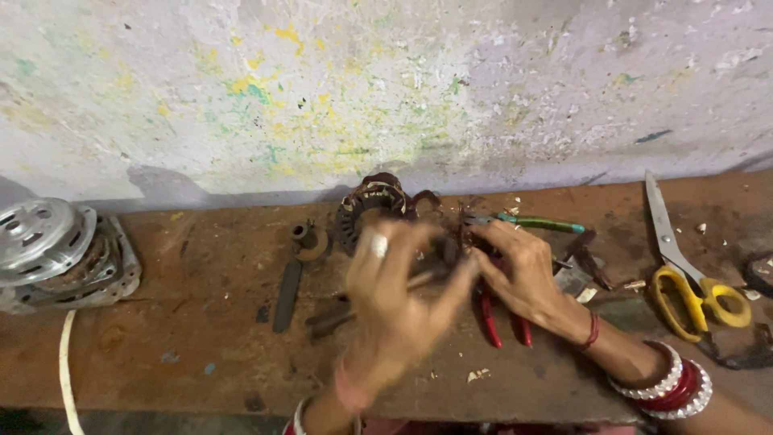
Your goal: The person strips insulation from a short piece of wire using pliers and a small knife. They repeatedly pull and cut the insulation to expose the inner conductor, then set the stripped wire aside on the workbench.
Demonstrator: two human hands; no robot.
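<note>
Gripping a dark tool [427,278], blurred left hand [394,302], right hand [519,270] fingers [483,234] curled beside the motor stator [370,205]

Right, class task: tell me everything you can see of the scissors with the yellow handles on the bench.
The scissors lie flat at the right end of the wooden bench, near the painted wall. Their two long blades look like bare grey metal, closed together, and point up and away toward the wall. The two yellow loop handles, plastic by the look, sit nearest the viewer, one loop larger than the other. No hand touches them; the right hand is further left, by red-handled pliers.
</note>
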